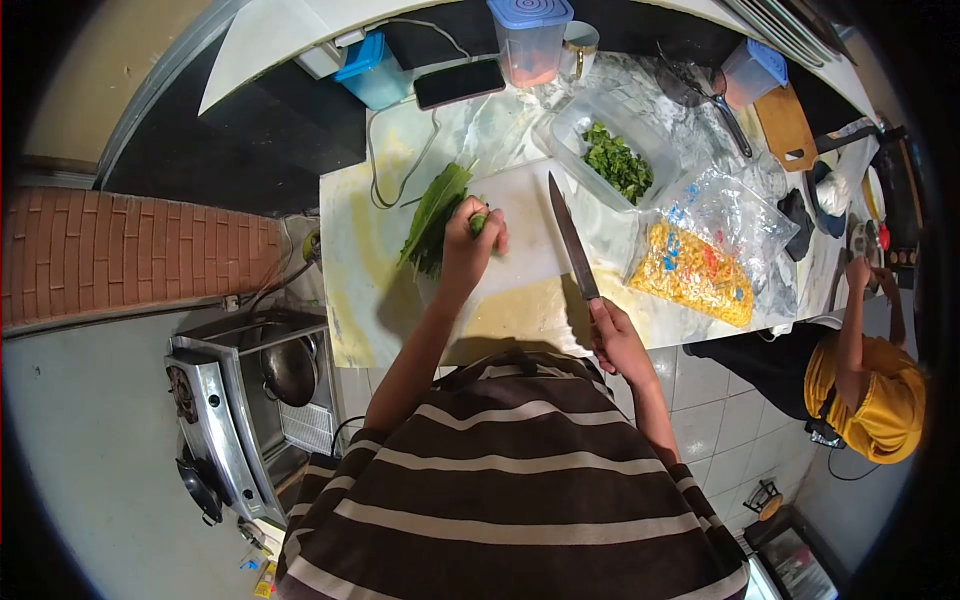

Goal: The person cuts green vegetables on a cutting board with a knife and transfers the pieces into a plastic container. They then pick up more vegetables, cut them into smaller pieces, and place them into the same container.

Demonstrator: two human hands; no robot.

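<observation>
My left hand [474, 240] is wrapped round a bunch of leafy greens [436, 215], whose broad leaves stick out to the left. The bunch lies over the left part of a white cutting board [528, 235]. In my right hand [618, 343] is the handle of a long kitchen knife [572, 235]. Its blade points away from me, along the right side of the board and apart from the greens. Behind the board on the right, a clear plastic container [568, 125] holds chopped greens [617, 163].
A clear bag of yellow pieces [695, 270] lies right of the knife. At the back are a phone [460, 84] with a cable, lidded tubs [531, 45] and a mug [579, 50]. A gas stove [215, 400] stands lower left. Another person in yellow [870, 390] works at far right.
</observation>
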